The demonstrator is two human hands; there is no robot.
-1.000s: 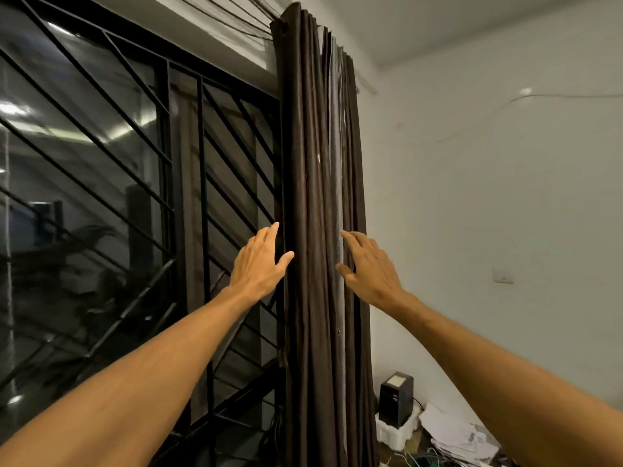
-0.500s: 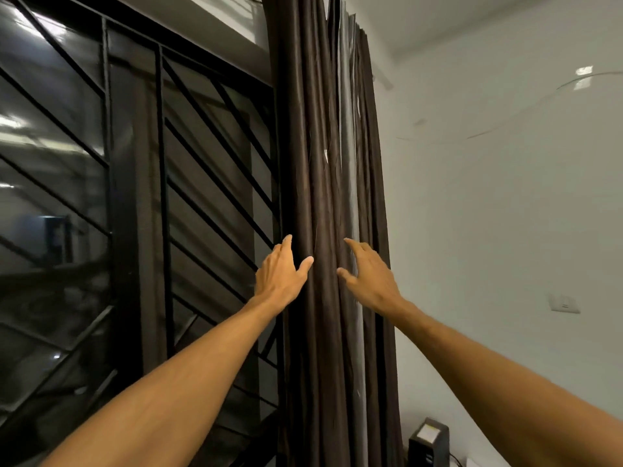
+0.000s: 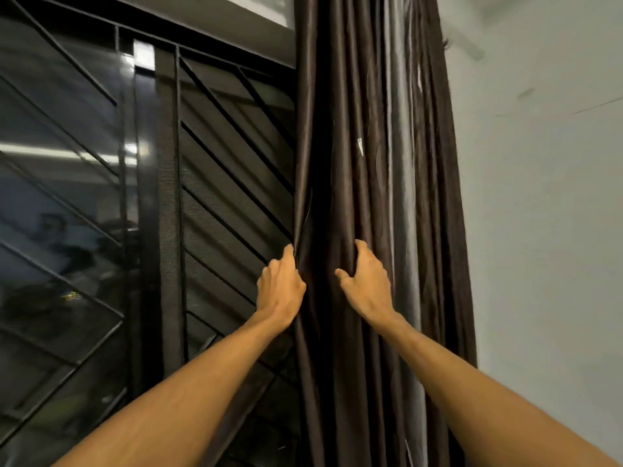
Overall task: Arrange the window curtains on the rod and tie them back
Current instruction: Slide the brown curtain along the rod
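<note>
A barred window (image 3: 202, 163) with dark, reflective glass fills the left of the view, and a pale wall (image 3: 539, 230) fills the right. Between them hangs the dark brown curtain (image 3: 350, 146), gathered into a tight column of vertical pleats against the window's right edge, with a shiny grey lining strip (image 3: 401, 163) showing among the folds. The cloth looks soft, smooth and rather slippery, probably light for its length, so it should bunch easily but may slide out of a loose hold; taking a whole pleat or the side hem at mid height seems the surest place. The left hand (image 3: 279, 291) has its grip closed on the curtain's left edge, fingers curled round the hem. The right hand (image 3: 369, 288) has its grip clamped on a fold just beside it, fingers sunk into the pleat and thumb pressed on the front. The rod and the curtain's top are cut off above, the bottom hem is out of frame, no tie-back is visible, and the small white flecks (image 3: 360, 145) on the cloth cannot be identified.
</note>
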